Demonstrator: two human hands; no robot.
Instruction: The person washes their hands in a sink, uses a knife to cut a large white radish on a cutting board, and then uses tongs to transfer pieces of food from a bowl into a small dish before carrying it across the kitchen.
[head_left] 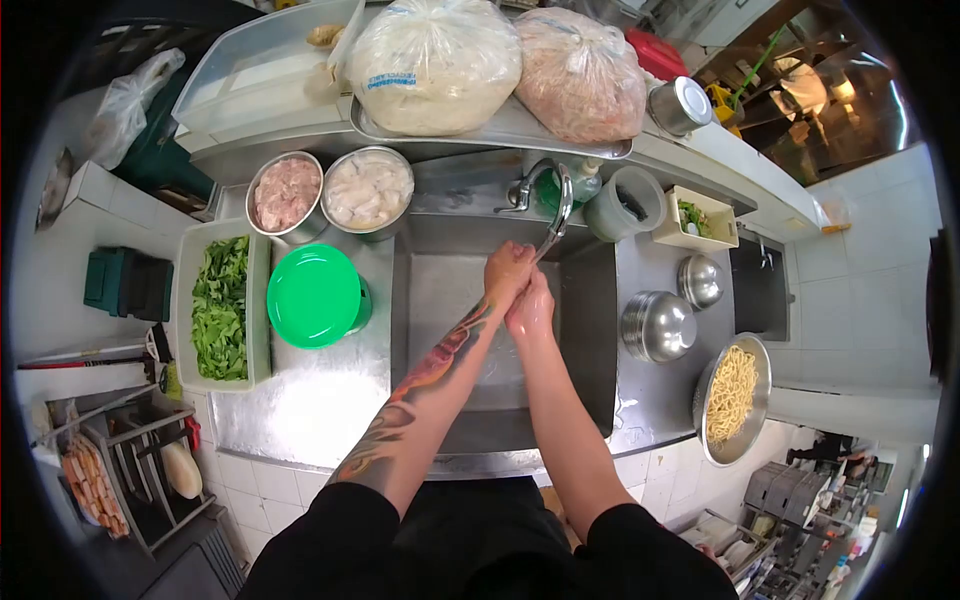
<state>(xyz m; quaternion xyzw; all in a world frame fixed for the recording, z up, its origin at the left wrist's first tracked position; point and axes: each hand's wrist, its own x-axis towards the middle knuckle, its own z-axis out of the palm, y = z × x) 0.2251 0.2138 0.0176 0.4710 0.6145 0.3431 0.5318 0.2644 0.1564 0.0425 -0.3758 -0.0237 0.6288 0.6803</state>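
Observation:
Under the curved metal tap [561, 205], my left hand [508, 272] and my right hand [532, 305] are pressed together above the steel sink [440, 300]. The left hand lies over the right with its fingers curled against it. Wet skin shows on the right hand, whose fingers are mostly hidden behind the left hand and the tap. No object can be seen between the palms. Behind the tap stands a soap bottle [583, 183] with green liquid. To its right is a cloudy plastic tub [625, 203] with dark items inside.
Left of the sink are a green lid [314, 297], a tub of leafy greens [221, 320], and metal pots of minced meat [286, 195] and pale meat [368, 190]. Steel bowls [660, 327] and a noodle bowl [733, 400] stand right. Large filled bags [437, 65] sit on the shelf above.

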